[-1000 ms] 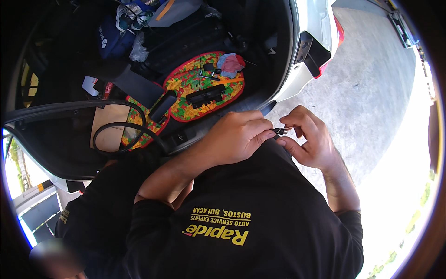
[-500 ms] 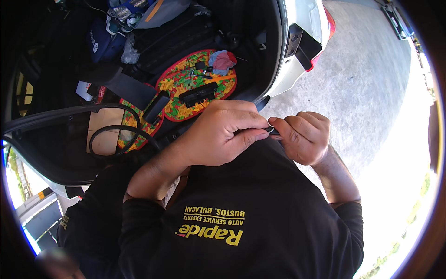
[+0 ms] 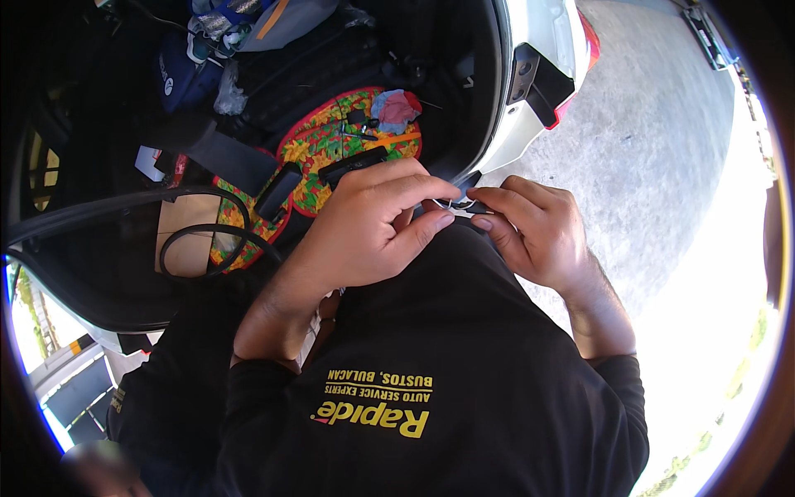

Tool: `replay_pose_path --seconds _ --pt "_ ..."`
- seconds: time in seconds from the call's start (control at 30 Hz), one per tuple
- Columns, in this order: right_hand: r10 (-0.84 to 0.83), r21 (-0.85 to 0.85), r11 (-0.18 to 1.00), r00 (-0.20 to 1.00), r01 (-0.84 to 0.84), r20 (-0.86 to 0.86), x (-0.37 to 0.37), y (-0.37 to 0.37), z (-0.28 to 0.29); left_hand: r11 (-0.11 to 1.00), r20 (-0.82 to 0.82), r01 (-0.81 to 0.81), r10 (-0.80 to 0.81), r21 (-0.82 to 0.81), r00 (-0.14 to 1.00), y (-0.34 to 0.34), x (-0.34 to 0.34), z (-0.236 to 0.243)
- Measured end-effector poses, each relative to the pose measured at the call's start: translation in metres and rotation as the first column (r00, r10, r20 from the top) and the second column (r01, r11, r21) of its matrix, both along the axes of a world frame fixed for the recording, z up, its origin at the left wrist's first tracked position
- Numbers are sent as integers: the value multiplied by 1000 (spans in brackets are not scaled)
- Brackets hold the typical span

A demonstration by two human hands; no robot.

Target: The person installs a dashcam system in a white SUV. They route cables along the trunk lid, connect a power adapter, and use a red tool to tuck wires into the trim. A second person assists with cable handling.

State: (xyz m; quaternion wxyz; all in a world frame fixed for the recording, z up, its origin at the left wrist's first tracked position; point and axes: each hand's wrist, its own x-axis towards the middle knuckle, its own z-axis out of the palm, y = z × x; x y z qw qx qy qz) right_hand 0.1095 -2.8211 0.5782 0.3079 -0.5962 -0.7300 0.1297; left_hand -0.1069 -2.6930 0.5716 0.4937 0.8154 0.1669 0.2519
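Thin black and white wires [image 3: 460, 206] stretch between my two hands, in front of my dark shirt. At their left end, my left hand [image 3: 373, 219] pinches them between thumb and fingertips. My right hand [image 3: 534, 232] grips the other end, thumb and forefinger pressed together around a dark stretch. A white strand bows up in a small loop near the right fingertips. The finer detail of the wires is too small to tell.
An open car trunk [image 3: 331, 50] lies ahead and left. Inside are a flowered mat [image 3: 310, 157] with small tools and a cloth [image 3: 396, 110], cardboard [image 3: 186, 234] and a blue bag [image 3: 178, 79]. A black rubber seal [image 3: 124, 199] hangs loose at left. Another person [image 3: 166, 398] is close by.
My hands have moved slightly apart and my fingers have shifted, so more of the wires shows between them. The white strand now stands out in a wider loop.
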Motion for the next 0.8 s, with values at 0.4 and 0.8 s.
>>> replay_pose_path --seconds 0.4,0.8 --pt "45 -140 988 985 -69 -168 14 5 13 995 42 -81 79 63 996 11 -9 11" --pt "104 -189 967 945 -168 -310 35 4 10 992 21 -44 42 118 999 14 -12 17"
